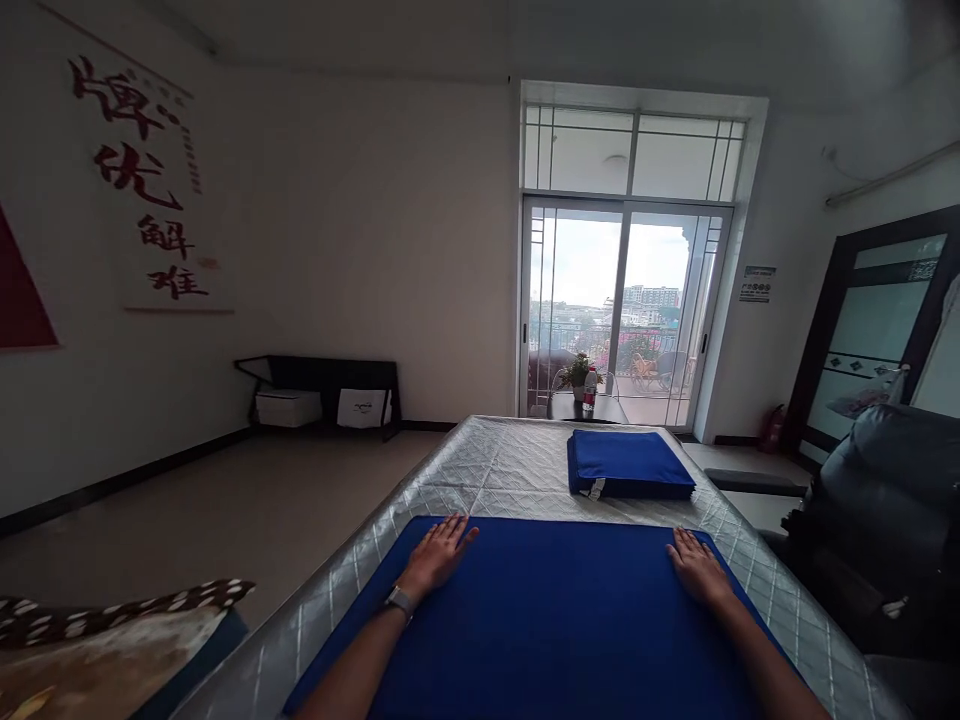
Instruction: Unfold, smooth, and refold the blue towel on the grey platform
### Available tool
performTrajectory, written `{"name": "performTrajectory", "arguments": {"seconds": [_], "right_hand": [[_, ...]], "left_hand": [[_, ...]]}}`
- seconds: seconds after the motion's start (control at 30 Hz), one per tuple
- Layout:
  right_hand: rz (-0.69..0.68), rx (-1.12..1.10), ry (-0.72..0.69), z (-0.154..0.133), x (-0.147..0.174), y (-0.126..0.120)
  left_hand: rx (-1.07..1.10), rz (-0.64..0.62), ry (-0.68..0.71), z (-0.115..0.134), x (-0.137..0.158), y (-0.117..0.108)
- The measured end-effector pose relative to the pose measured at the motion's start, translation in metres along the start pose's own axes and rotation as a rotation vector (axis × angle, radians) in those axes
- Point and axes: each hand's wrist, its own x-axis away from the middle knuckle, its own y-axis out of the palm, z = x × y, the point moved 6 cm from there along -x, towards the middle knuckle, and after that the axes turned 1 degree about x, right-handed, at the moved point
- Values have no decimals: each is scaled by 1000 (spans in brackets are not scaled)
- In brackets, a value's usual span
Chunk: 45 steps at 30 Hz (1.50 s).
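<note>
A blue cloth (pixel 562 610) lies spread flat on a table with a silver quilted cover (pixel 487 465). Near its far left corner rests my left hand (pixel 439 552), palm down with fingers stretched out; a watch (pixel 400 598) is on that wrist. My right hand (pixel 697 565) lies flat by the far right corner, fingers extended. Nothing is held in either hand. Beyond the spread cloth sits a stack of folded blue cloths (pixel 630 460), with a white tag (pixel 597 489) hanging from its front edge. The near edge of the spread cloth is out of view.
A black leather chair (pixel 889 510) stands close on the right. At the lower left is a patterned cushion (pixel 127 640). Past the table, a small table holds a plant (pixel 579 373) and a bottle (pixel 590 388) before the sliding glass door (pixel 577 290). A black rack (pixel 334 375) stands by the wall.
</note>
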Motion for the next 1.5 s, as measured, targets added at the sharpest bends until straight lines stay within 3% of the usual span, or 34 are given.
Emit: {"name": "performTrajectory", "arguments": {"seconds": [0.1, 0.17, 0.43, 0.6, 0.7, 0.77, 0.83, 0.97, 1.07, 1.2, 1.37, 1.43, 1.5], "right_hand": [[40, 18, 67, 45, -8, 10], [53, 30, 86, 56, -12, 17], [45, 56, 69, 59, -22, 27], [79, 62, 84, 54, -15, 15], [148, 97, 55, 28, -5, -8], [179, 80, -10, -8, 4, -24], [154, 21, -102, -58, 15, -34], [29, -61, -315, -170, 45, -29], [-70, -67, -405, -219, 64, -9], [-133, -74, -372, -226, 73, 5], [-144, -84, -333, -222, 74, 1], [-137, -79, -293, -210, 73, 0], [-117, -56, -238, -181, 71, -1]], "left_hand": [[-25, 25, -126, -57, 2, 1], [-30, 31, -169, -75, 2, 5], [-70, 49, -180, -82, -8, 19], [-65, 99, -234, -74, 1, 8], [-43, 173, -228, -47, 7, -12], [-11, 194, -133, -8, 9, -22], [36, 167, 8, 46, 10, -24], [118, 136, 276, 161, 19, -9], [156, 149, 355, 208, 29, 9], [174, 117, 352, 215, 36, 22], [182, 99, 334, 213, 38, 15], [176, 75, 311, 206, 40, 12], [154, 39, 257, 183, 43, 9]]}}
